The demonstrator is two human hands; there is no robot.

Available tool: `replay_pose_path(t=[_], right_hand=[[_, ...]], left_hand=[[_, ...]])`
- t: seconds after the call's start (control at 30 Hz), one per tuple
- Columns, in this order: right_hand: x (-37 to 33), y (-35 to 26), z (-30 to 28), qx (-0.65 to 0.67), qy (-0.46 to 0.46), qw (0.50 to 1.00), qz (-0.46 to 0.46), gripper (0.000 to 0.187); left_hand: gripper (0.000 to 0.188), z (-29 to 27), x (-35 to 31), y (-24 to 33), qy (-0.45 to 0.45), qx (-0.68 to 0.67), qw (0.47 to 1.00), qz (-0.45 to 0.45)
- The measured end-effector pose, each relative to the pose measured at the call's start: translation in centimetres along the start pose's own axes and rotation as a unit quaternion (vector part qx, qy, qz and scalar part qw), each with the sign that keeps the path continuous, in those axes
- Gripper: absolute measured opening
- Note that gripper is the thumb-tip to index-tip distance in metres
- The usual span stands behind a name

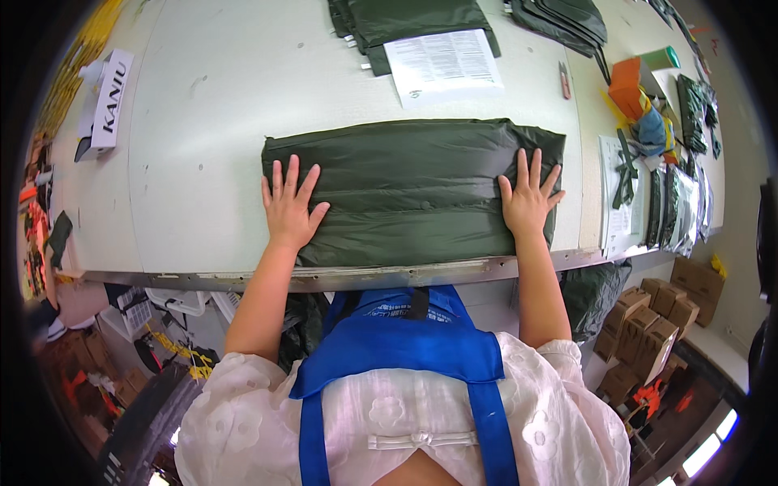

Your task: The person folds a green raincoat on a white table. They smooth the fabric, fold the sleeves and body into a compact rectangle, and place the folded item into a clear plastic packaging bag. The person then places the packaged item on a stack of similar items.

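Note:
A dark green sheet of smooth fabric (405, 190), folded into a wide rectangle, lies along the front edge of the white table. Flat on its left end rests my left hand (290, 206), fingers spread. My right hand (528, 194) presses on the right end in the same way, its fingers also apart. Neither hand grips anything. Creases run lengthwise across the fabric between the hands.
Beyond the fabric are a stack of dark green folded pieces (421, 20) and a printed sheet (444, 69). A red cutter (565, 81) lies farther right. An orange box (628, 89) and plastic-wrapped packs (681, 206) sit at right, a white box (111, 101) at left.

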State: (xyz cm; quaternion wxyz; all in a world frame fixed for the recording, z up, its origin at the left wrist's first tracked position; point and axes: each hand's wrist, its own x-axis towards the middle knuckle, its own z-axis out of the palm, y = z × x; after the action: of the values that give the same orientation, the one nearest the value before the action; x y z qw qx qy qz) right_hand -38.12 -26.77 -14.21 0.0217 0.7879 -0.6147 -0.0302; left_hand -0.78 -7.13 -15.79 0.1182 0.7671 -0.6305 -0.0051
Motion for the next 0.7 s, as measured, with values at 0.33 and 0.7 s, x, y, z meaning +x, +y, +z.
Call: replay_pose_path(t=[0.33, 0.7], right_hand=[[-1.0, -4.2, -4.1, 0.203, 0.175, 0.961, -0.072, 0.068], [-5.0, -15.4, 0.4, 0.617, -0.022, 0.778, -0.112, 0.051]], left_hand=[[0.063, -0.9, -2.2, -3.2, 0.062, -0.161, 0.950, -0.258], [0.072, -15.4, 3.9, 4.8, -0.065, -0.713, 0.636, -0.288]])
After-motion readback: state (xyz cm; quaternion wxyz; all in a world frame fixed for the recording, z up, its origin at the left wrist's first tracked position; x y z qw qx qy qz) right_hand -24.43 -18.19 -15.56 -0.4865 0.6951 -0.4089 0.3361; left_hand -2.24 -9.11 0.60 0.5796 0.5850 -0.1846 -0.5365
